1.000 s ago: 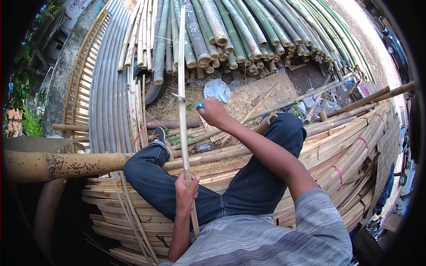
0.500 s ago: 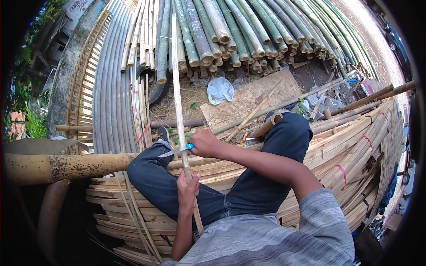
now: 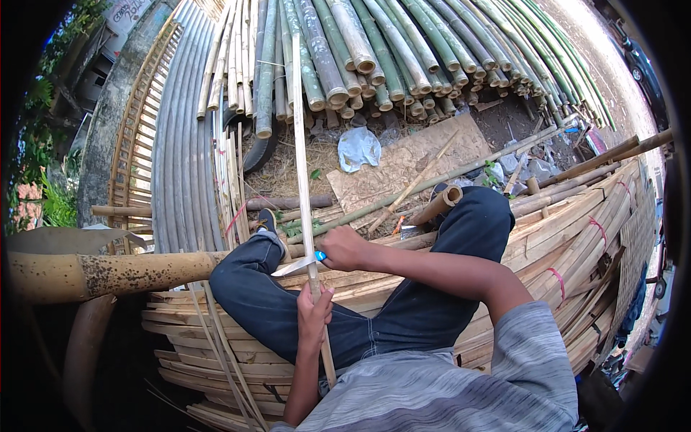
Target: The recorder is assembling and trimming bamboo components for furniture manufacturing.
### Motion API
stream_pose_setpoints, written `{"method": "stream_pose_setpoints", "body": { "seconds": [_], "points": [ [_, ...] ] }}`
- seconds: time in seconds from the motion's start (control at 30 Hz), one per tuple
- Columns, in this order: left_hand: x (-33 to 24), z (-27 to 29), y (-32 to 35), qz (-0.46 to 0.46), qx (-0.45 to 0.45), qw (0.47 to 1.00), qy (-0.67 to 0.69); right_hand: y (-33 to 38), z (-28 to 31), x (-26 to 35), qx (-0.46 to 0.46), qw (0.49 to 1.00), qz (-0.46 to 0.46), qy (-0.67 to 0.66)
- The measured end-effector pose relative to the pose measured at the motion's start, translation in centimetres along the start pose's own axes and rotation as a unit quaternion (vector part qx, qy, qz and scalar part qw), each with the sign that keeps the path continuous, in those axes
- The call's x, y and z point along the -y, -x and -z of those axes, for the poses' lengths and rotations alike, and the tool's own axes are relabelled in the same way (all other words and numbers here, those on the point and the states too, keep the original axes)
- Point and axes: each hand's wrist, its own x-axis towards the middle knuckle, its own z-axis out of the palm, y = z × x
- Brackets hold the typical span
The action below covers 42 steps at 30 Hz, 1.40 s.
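A long pale bamboo strip (image 3: 303, 173) stands upright in front of me, its lower end against my shirt and its upper end over the stacked poles. My left hand (image 3: 314, 315) is wrapped round its lower part. In my right hand (image 3: 346, 248), closed in a fist, is a knife (image 3: 295, 266) with a blue piece by the blade. Its handle is mostly hidden in the fist. The blade lies across the strip just above my left hand, its tip pointing left.
I sit on bundled split bamboo slats (image 3: 533, 259) with pink ties. A thick bamboo pole (image 3: 144, 272) juts in at left. Ahead lie stacked green bamboo poles (image 3: 335, 86), a brown board (image 3: 432, 155), a plastic bag (image 3: 358, 150) and a tyre (image 3: 259, 154). A bamboo ladder-like frame (image 3: 133, 122) stands left.
Both hands, the knife and the strip have shifted slightly right in the picture. My right hand and the blade are a little lower along the strip, nearer my left hand.
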Motion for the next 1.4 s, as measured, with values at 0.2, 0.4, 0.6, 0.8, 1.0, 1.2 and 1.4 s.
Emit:
{"method": "stream_pose_setpoints", "body": {
  "seconds": [0.2, 0.4, 0.6, 0.8, 1.0, 1.2, 1.4],
  "points": [
    [-0.8, -0.9, -0.6, 0.023, 0.029, 0.999, 0.008, -2.0, 1.2, -5.1, -0.173, 0.982, -0.079, -0.004],
    [0.5, -1.4, 0.5, 0.008, 0.023, 0.999, -0.046, -0.4, 2.4, -4.9, -0.123, 0.988, -0.078, 0.052],
    [0.2, -1.0, 1.3, 0.054, 0.071, 0.996, 0.023, -1.0, 6.3, -12.4, -0.232, 0.957, -0.172, 0.004],
    [0.0, 0.3, 0.0, 0.027, 0.045, 0.998, 0.043, 2.0, 0.9, 0.1, -0.005, 1.000, 0.019, -0.003],
    [0.6, -0.9, 1.5, 0.010, 0.026, 1.000, 0.011, -0.1, 2.4, -4.0, -0.126, 0.981, -0.145, 0.027],
    [0.6, -1.5, 1.9, 0.031, 0.090, 0.995, 0.009, -0.5, 8.1, -10.0, -0.227, 0.958, -0.175, 0.006],
    [0.3, -0.3, 0.5, 0.029, 0.052, 0.998, 0.027, 3.2, 2.1, 1.3, 0.016, 1.000, 0.004, 0.003]
  ]
}}
